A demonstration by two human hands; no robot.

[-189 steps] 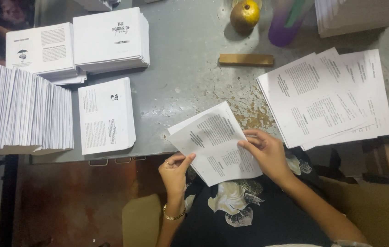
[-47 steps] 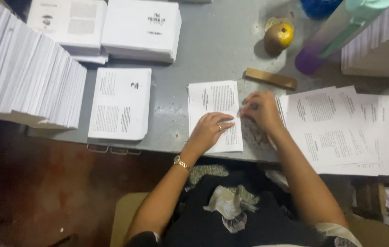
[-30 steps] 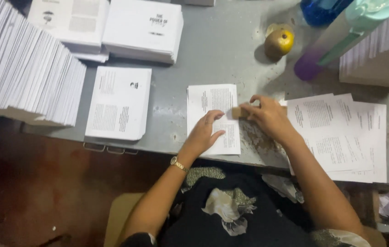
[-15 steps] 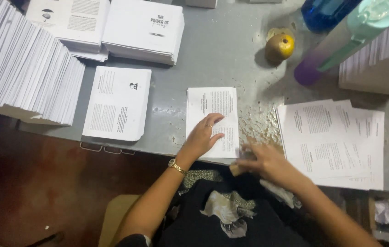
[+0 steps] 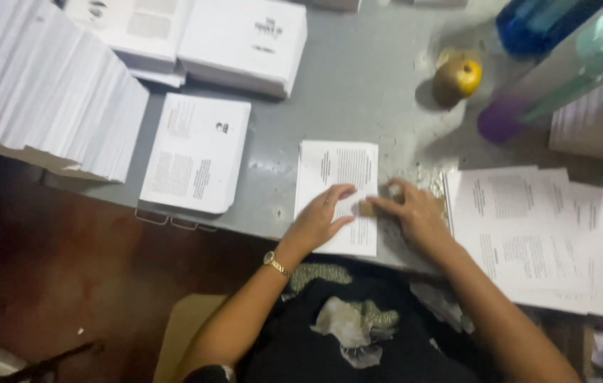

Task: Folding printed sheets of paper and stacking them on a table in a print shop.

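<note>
A folded white printed sheet [image 5: 337,167] lies on the grey table [image 5: 358,85] near its front edge. My left hand [image 5: 319,216] rests flat on the sheet's lower half, fingers spread. My right hand [image 5: 415,213] is at the sheet's right edge and grips a small wooden block [image 5: 367,208], which it presses against the paper there.
A loose stack of unfolded printed sheets [image 5: 535,234] lies to the right. A pile of folded sheets [image 5: 195,152] sits to the left, with long rows of folded sheets [image 5: 39,92] beyond it. Booklet stacks [image 5: 245,42], a yellow round object [image 5: 457,76] and two bottles [image 5: 528,99] stand at the back.
My right hand, with the wooden block, slid down the sheet's right edge to the table's front and has come back up to mid-edge. My left hand stayed flat on the sheet.
</note>
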